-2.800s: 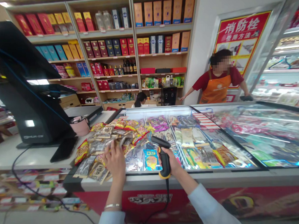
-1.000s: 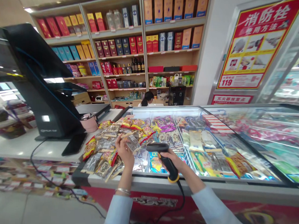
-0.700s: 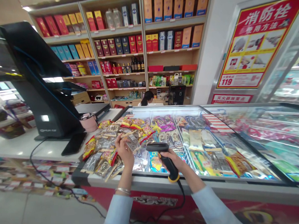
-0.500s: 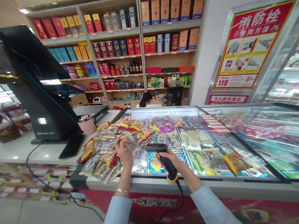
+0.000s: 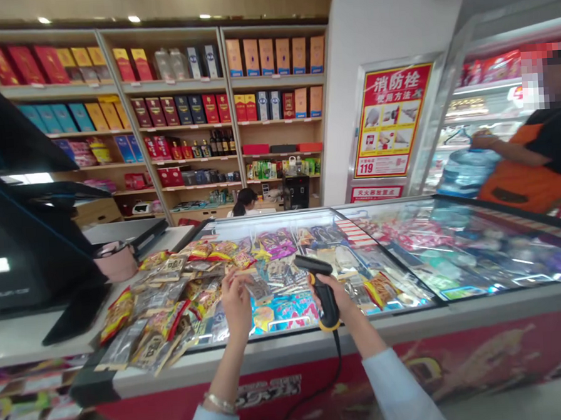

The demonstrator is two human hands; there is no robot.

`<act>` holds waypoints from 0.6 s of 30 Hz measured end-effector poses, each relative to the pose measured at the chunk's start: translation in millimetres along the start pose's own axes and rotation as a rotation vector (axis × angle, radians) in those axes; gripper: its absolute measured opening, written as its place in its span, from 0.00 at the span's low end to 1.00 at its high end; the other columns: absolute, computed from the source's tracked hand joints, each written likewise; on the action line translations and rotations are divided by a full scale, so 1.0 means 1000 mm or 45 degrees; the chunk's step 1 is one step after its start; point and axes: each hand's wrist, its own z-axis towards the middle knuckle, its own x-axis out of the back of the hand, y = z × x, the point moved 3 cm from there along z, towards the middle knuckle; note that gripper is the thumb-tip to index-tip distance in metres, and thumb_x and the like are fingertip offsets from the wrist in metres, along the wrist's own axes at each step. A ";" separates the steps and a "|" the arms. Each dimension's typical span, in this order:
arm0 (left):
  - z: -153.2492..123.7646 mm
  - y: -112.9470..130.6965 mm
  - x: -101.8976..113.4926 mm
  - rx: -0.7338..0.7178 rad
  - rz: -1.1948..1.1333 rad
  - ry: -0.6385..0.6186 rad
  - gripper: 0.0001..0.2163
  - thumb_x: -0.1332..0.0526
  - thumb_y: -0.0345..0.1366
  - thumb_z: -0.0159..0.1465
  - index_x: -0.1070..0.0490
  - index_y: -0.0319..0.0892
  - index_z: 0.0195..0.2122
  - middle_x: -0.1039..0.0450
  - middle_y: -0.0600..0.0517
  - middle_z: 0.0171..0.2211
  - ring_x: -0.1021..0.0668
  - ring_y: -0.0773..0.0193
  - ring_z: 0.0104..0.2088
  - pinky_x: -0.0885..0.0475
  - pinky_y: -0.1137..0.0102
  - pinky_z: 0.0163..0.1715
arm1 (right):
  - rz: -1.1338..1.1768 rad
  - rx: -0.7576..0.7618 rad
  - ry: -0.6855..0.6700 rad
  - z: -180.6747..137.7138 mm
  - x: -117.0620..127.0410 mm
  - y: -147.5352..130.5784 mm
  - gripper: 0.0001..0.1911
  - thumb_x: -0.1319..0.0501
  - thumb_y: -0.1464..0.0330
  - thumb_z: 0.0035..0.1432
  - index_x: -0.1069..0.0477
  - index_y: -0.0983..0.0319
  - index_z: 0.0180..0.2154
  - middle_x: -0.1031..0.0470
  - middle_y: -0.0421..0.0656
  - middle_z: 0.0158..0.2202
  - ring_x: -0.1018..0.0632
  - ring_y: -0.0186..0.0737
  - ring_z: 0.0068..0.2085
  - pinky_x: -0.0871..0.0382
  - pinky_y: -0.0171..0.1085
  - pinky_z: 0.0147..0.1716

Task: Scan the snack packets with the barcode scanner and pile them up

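Observation:
My right hand [image 5: 329,290] grips a black barcode scanner [image 5: 329,304] with yellow trim by its handle, its head tilted over the glass-topped freezer [image 5: 356,316]. A cable hangs from the handle's base. Left of it, my left hand [image 5: 237,300] pinches a small clear-and-dark snack packet [image 5: 259,289], which sticks out to the right of the fingers. Part of the packet is hidden behind the fingers. Beside that hand, a heap of snack packets [image 5: 165,291], some red and yellow, others clear, lies on the freezer's left end. One red-yellow packet [image 5: 381,289] rests farther right.
A black monitor stand [image 5: 33,248], a dark phone [image 5: 74,315] and a pink cup [image 5: 116,261] stand at the left. Past the freezer, a person sits low near the shelves [image 5: 227,81]. At right, another person in an orange apron holds a large water bottle [image 5: 466,169].
The view has swung right, bringing the person with the water bottle into sight. My left hand and its packet have moved right relative to the heap. The scanner has also shifted right and tilted.

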 end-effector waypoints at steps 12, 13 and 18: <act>-0.098 0.072 -0.161 0.122 -0.127 -0.656 0.14 0.48 0.21 0.55 0.27 0.43 0.33 0.35 0.45 0.52 0.24 0.59 0.47 0.26 0.61 0.45 | 0.024 0.362 0.565 -0.089 0.142 -0.093 0.13 0.37 0.57 0.46 0.31 0.60 0.30 0.33 0.38 0.22 0.34 0.31 0.16 0.40 0.31 0.12; -0.104 0.077 -0.168 0.091 -0.076 -0.740 0.17 0.49 0.20 0.54 0.27 0.43 0.37 0.35 0.45 0.53 0.25 0.59 0.49 0.27 0.61 0.47 | 0.035 0.389 0.595 -0.092 0.152 -0.095 0.14 0.37 0.58 0.45 0.31 0.60 0.30 0.33 0.38 0.22 0.34 0.30 0.16 0.39 0.30 0.12; -0.124 0.104 -0.182 -0.190 0.148 -1.097 0.29 0.51 0.21 0.54 0.39 0.41 0.59 0.41 0.42 0.62 0.36 0.57 0.61 0.37 0.61 0.59 | 0.111 0.439 0.671 -0.099 0.187 -0.095 0.16 0.35 0.58 0.42 0.31 0.62 0.30 0.34 0.36 0.22 0.33 0.28 0.17 0.38 0.29 0.13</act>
